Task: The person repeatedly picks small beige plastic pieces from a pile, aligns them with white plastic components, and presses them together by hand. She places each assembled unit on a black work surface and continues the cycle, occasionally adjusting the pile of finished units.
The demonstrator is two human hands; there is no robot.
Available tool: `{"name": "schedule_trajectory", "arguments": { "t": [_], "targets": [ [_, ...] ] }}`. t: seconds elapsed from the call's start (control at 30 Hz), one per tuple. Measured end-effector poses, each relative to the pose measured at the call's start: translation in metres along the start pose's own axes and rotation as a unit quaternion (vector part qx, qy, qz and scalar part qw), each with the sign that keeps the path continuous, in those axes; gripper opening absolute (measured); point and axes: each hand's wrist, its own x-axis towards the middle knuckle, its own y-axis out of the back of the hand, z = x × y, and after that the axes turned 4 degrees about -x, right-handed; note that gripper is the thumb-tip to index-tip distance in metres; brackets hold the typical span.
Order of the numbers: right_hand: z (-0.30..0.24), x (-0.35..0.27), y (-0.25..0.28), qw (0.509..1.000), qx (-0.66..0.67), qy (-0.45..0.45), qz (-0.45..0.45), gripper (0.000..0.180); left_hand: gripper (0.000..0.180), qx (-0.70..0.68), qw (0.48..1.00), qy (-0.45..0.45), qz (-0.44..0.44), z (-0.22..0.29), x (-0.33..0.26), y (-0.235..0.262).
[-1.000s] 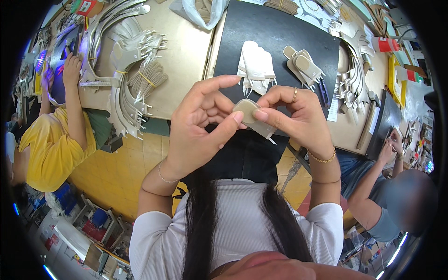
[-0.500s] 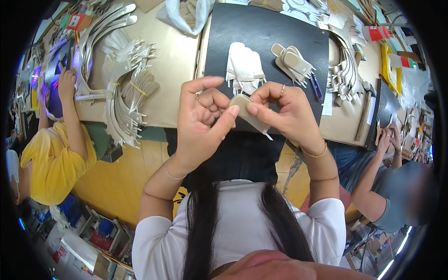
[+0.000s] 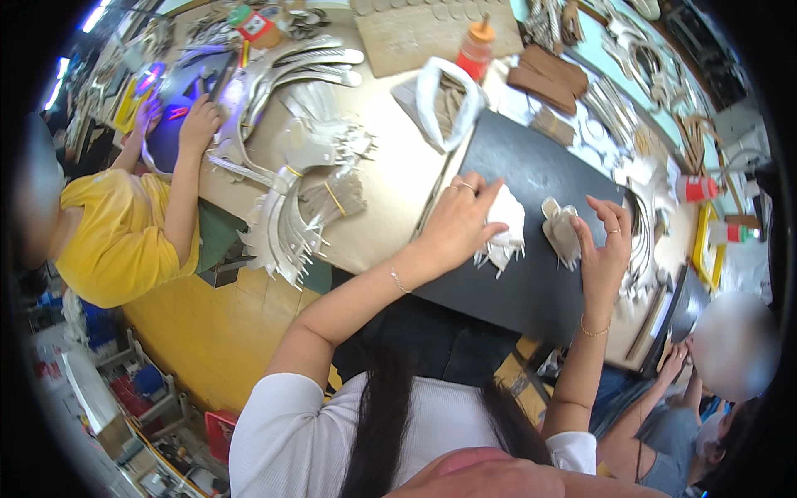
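Note:
On the black mat [image 3: 531, 149] lies a fan of white strap-end pieces [image 3: 510, 217] with thin prongs at their lower ends. My left hand [image 3: 457, 224] reaches over the left side of this fan, index finger and thumb spread at its edge; whether it touches is unclear. To the right, a small stack of beige, round-ended strap pieces [image 3: 561, 236] rests on the mat. My right hand [image 3: 608, 253] is at that stack's right side, thumb beside the top piece, fingers apart and nothing seen in them.
Bundled pale straps [image 3: 286, 224] lie to the left, beside a white bag [image 3: 437, 104] of beige pieces. An orange-capped red bottle [image 3: 476, 54] stands behind; brown leather pieces [image 3: 548, 79] lie at the back. A co-worker in yellow [image 3: 124, 232] works at left, another [image 3: 664, 415] at right.
The beige strap piece pinched between both hands is out of them. My hands have parted, left to the white fan, right to the beige stack. The view has turned and shifted.

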Motion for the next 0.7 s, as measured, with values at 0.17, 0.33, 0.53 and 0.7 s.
{"name": "schedule_trajectory", "arguments": {
  "t": [0.17, 0.33, 0.53, 0.7],
  "targets": [
    [-0.052, 0.048, -0.036, 0.987, 0.073, 0.138, -0.033, 0.020, 0.041, 0.002, 0.999, -0.031, 0.032, 0.002, -0.002, -0.001],
    [-0.109, 0.108, -0.117, 0.959, 0.149, 0.231, -0.070, 0.016, 0.021, -0.061, 0.996, -0.045, 0.048, 0.001, -0.004, -0.005],
    [-0.159, 0.198, -0.215, 0.976, -0.078, 0.201, -0.019, 0.018, 0.018, -0.261, 0.961, 0.084, -0.044, 0.002, -0.005, 0.008],
    [-0.159, 0.245, -0.248, 0.937, -0.301, 0.171, -0.040, 0.021, 0.021, -0.407, 0.896, 0.151, -0.091, -0.011, -0.006, 0.022]
  ]
}}
